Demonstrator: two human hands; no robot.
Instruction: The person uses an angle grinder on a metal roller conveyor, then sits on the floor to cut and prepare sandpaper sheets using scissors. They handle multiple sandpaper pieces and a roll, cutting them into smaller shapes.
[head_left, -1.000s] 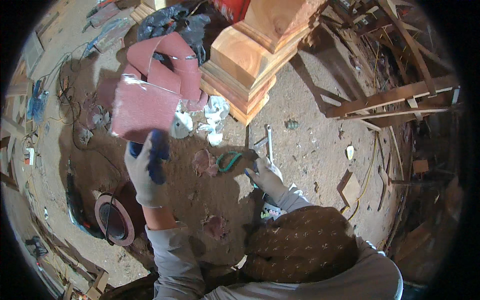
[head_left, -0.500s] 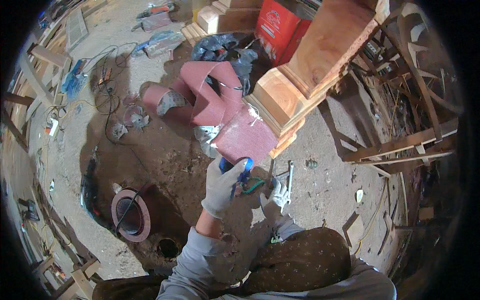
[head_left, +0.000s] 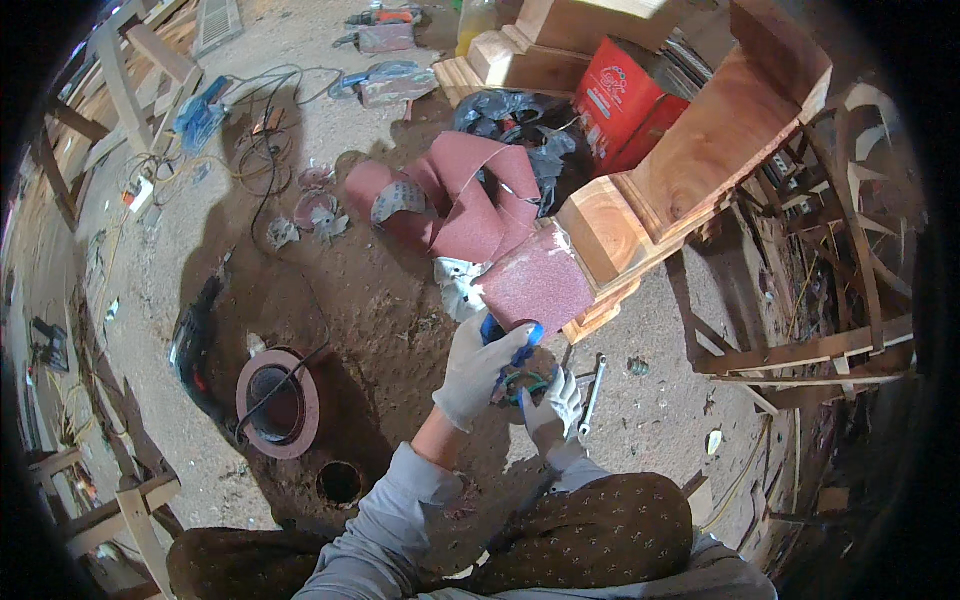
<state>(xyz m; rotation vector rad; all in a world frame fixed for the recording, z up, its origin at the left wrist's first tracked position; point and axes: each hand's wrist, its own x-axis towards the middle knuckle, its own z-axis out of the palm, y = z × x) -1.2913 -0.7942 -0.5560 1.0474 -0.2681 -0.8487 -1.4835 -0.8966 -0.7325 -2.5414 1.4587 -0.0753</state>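
Pinching near edge of maroon abrasive sheet [head_left: 540, 285] with left hand [head_left: 468, 375], gloved fingers bent around that edge. Placing sheet by eye: raised above earth floor [head_left: 640, 425], just beside lower corner of carved wooden piece [head_left: 602, 225], overlapping in view part of looped maroon strip [head_left: 475, 228]. No use of floor edges for placement; lost among clutter and dark rim.

Judging progress from present state only. Done: sheet in hand, white frayed fibres along far edge, probably from tearing. Likely separate from strip; not certain because of overlap. Left: sheet not yet folded, nor fitted to anything visible; strip lying in loose loops, not rolled up. Cannot judge from this view any amount of finishing on carved wooden piece.

Noting orientation of sheet: away from body, from pinched edge to frayed edge, veering right. Broad face tilted upward. Long axis uncertain, given near-square, foreshortened outline; if any, roughly along line from left hand to frayed edge.

Holding right hand [head_left: 550, 415] low near floor, fingers apart and lightly bent, nothing seen between. Green cord [head_left: 522, 388] near thumb, contact not determinable. Silver wrench [head_left: 593, 394] just beside fingers, apparently apart.
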